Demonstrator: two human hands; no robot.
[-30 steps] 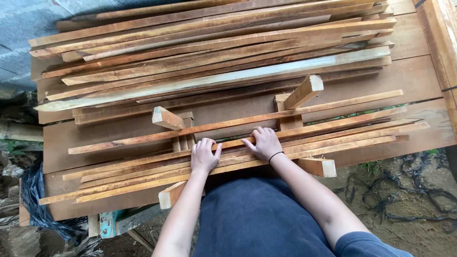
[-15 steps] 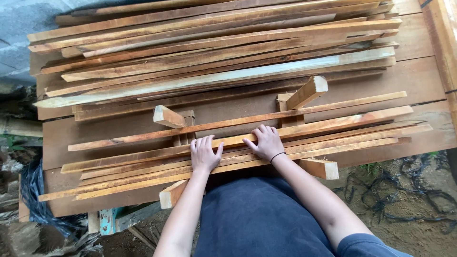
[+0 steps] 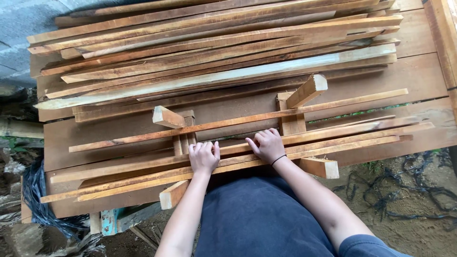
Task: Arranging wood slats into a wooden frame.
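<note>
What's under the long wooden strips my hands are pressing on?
Two short wooden blocks cross beneath the strips, resting on a plank table. Their middles are covered by the strips, left hand and right hand.

Left hand (image 3: 203,157) fingers curl over the slats (image 3: 143,173); fingertips hidden, so how tight the grip is can't be told. Right hand (image 3: 267,145) likewise, fingertips tucked past the slat edge. Both arms cut off at bottom edge; dark shirt (image 3: 257,219) hides the counter's near edge below the hands. Stack of strips (image 3: 214,52) covers most of the counter (image 3: 419,76) behind; top of the stack cut by the frame. Right-side plank (image 3: 445,38) cut off at the edge. Blocks (image 3: 293,121) partly hidden under the slats; what they stand on unclear. Blue thing (image 3: 108,221) under the counter mostly hidden, kind can't be told. Dark cords (image 3: 409,200) on the ground too tangled to tell.
</note>
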